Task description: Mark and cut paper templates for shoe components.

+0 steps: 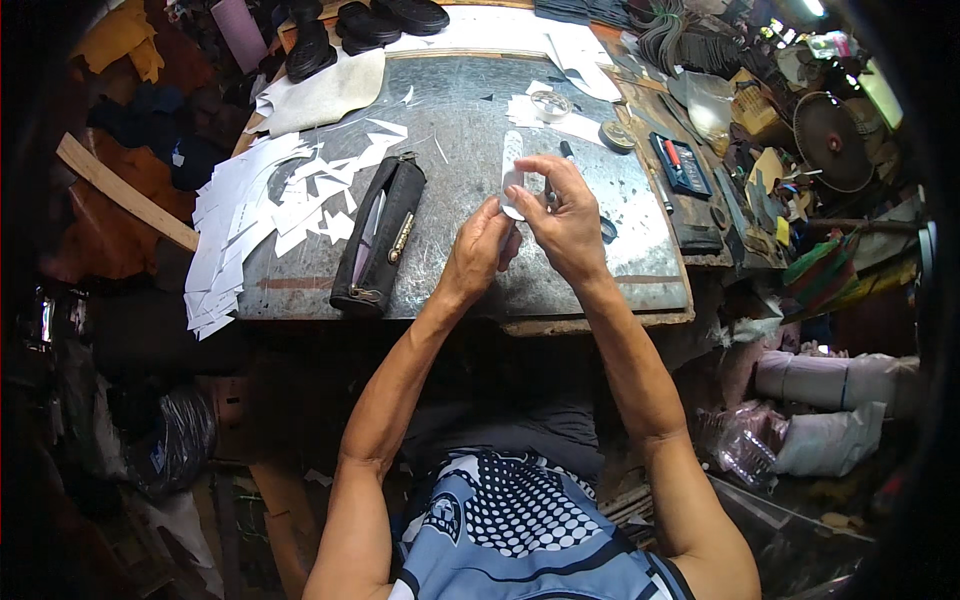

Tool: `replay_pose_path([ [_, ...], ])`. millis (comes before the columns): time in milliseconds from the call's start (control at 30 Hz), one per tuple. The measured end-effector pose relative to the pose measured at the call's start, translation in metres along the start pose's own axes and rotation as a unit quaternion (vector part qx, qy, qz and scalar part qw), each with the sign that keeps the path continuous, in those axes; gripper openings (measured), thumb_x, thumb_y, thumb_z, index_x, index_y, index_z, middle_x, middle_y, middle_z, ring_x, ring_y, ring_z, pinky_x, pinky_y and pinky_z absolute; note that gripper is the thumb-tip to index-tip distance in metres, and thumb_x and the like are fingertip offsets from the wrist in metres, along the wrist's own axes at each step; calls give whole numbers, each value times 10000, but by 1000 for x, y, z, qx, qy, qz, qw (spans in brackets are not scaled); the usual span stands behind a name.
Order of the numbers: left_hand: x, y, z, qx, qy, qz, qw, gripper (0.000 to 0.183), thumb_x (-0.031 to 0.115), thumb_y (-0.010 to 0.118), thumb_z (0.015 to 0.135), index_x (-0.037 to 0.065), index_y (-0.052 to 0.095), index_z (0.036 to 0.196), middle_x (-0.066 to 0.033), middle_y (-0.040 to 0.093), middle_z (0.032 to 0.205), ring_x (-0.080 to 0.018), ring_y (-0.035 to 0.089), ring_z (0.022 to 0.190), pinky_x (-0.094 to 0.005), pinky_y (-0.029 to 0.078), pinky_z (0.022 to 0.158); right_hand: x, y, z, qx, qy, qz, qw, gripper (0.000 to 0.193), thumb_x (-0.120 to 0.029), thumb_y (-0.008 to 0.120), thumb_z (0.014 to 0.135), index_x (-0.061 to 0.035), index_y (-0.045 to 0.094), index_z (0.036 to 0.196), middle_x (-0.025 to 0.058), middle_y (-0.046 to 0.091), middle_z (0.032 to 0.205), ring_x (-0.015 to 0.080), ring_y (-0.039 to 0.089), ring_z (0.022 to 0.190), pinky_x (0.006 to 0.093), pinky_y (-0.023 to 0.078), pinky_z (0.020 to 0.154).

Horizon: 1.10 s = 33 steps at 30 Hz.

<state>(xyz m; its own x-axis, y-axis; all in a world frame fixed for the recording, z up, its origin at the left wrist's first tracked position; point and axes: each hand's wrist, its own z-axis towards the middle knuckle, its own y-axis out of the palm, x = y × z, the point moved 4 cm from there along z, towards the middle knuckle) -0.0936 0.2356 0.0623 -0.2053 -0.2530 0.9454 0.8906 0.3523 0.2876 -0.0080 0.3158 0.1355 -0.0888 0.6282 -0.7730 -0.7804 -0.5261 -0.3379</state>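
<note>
Pale, narrow, round-ended strip (512,150) lies at the upper centre of the frame, over the scuffed grey metal tabletop (450,110). The right hand (565,215) pinches its near end between thumb and fingers; the left hand (485,245) curls beside that end, and I cannot tell what its fingers close on. Likely trouble: a loose pinch could let the strip twist or slip, since little of it seems gripped. Left of centre, a black zippered pouch with beaded trim (378,235) gapes, holding pale, flat pieces (370,235). Upper right, a dark shallow tray (682,165) holds a red-handled tool (672,152).
</note>
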Motion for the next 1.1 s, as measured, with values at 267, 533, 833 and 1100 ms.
replay_pose_path([
  [267,4,1,-1,2,-15,22,1000,253,249,387,987,73,546,1076,45,448,640,-45,382,520,-214,307,468,15,1,-1,-20,19,40,999,161,-115,690,865,2,668,975,98,587,1090,85,590,809,194,507,601],
  [533,3,0,1,-3,-20,38,999,348,310,367,992,27,524,1119,2,482,675,-83,429,551,-231,359,502,8,-31,25,91,15,134,987,106,-124,622,932,-45,641,1001,1,606,864,8,458,609,155,347,487],
  [833,3,-9,4,2,-127,-119,985,319,262,419,1010,8,501,1185,-31,557,724,-104,516,575,-237,446,539,-21,-89,25,84,74,276,955,114,-124,639,925,-22,643,974,-32,572,664,-9,408,482,153,278,396],
  [1100,-15,-16,16,2,-145,-80,986,322,273,453,1010,8,552,1163,-37,603,774,-86,573,606,-214,479,537,58,-21,-4,-39,275,282,919,115,-142,682,894,-35,640,906,-38,587,674,-3,415,478,162,284,409],
])
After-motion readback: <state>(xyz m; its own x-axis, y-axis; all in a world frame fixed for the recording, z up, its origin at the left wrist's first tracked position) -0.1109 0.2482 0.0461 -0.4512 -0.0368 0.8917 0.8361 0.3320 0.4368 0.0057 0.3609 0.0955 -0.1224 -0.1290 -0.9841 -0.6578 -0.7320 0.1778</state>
